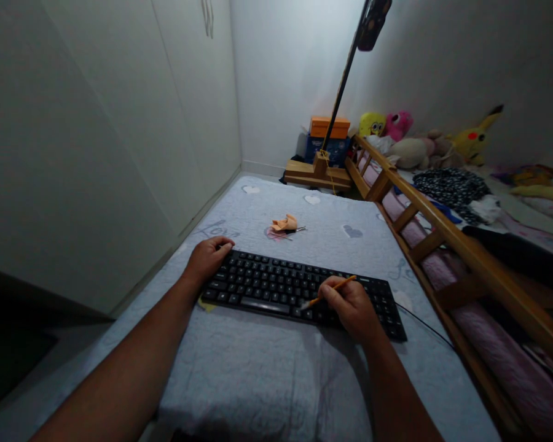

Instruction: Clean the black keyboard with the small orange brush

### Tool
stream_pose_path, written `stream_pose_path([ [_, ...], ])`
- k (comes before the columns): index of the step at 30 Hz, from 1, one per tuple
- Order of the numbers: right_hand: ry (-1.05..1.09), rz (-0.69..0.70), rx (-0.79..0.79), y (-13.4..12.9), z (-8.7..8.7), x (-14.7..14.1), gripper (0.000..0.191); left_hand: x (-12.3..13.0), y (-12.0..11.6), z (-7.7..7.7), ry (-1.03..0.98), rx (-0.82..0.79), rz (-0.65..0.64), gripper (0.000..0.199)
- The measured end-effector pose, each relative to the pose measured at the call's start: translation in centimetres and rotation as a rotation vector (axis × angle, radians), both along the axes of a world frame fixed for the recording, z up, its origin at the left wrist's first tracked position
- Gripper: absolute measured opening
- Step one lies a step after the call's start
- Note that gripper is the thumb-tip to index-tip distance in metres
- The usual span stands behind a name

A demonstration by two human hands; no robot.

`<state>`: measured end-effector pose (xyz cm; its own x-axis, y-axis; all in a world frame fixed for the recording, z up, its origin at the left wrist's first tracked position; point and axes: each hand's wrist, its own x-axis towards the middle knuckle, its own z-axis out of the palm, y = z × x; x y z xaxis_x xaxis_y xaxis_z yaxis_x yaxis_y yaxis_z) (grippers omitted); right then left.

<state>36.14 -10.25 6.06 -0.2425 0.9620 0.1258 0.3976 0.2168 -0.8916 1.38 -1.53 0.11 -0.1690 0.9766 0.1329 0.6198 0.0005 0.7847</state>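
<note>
A black keyboard lies on a pale blue quilted cloth with heart patterns. My left hand is closed on the keyboard's upper left corner. Over the right part of the keys, my right hand pinches a thin orange-handled brush, its pale tip touching or just above the keys right of the space bar. Behind the keyboard rests a crumpled orange cloth beside a thin metal-tipped tool. Something yellow shows under the keyboard's lower left edge.
A black cable runs right from the keyboard toward a wooden bed rail. Plush toys and clothes lie beyond the rail. White cabinet doors stand at left. A wooden stand and boxes are at the back.
</note>
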Motion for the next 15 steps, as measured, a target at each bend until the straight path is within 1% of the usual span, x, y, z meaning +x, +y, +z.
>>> stream_pose_path([
  [3,0.041,0.010,-0.017,0.0,-0.2,0.2,0.028,0.1,-0.1,0.1,0.000,-0.002,0.007,0.039],
  [6,0.077,-0.025,0.003,0.0,-0.3,0.1,0.028,0.1,-0.2,0.3,0.000,-0.006,0.006,0.039],
  [11,0.065,-0.125,0.097,0.1,-0.5,-0.4,0.026,0.2,-0.2,0.4,-0.004,-0.007,0.003,0.038],
  [15,0.018,-0.107,0.174,0.3,-1.1,-0.8,0.024,0.1,-0.1,0.1,-0.002,0.000,0.005,0.038],
])
